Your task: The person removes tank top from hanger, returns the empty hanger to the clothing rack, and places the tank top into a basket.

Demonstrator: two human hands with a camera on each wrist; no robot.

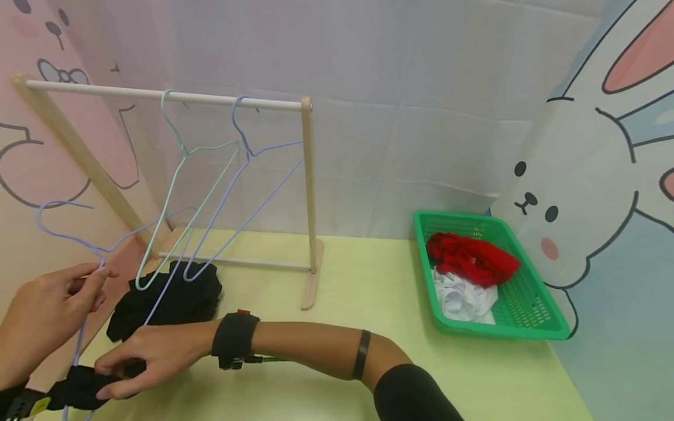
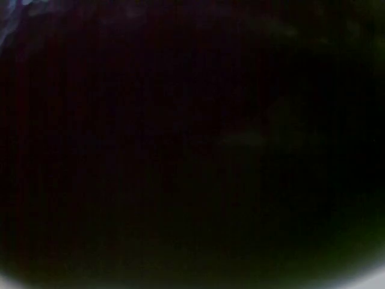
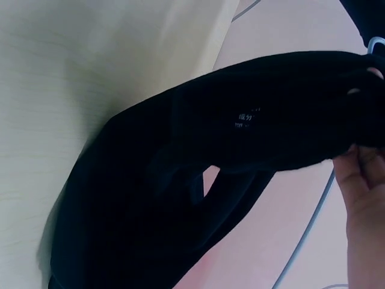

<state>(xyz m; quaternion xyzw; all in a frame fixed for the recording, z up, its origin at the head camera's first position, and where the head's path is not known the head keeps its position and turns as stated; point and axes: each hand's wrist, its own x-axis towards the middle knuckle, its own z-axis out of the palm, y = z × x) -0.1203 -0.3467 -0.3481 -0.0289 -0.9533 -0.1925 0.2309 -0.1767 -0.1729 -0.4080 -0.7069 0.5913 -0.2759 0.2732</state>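
Observation:
At the left, my left hand (image 1: 52,318) pinches a lavender hanger (image 1: 107,248) just below its hook, holding it up. My right hand (image 1: 150,356) grips a black garment (image 1: 79,387) between thumb and fingers, low on that hanger. The hanger's lower bar runs down behind my right hand. In the right wrist view the black garment (image 3: 150,174) hangs in a loose fold, with small white print on it, and a hand (image 3: 364,186) holds its edge at the right. The left wrist view is almost wholly dark.
A wooden rack (image 1: 310,193) bears a mint hanger (image 1: 176,175) and a blue-violet hanger (image 1: 244,152). Under them lies a heap of black cloth (image 1: 184,298). At the right, a green basket (image 1: 532,310) holds red cloth (image 1: 471,257) and white cloth (image 1: 463,298).

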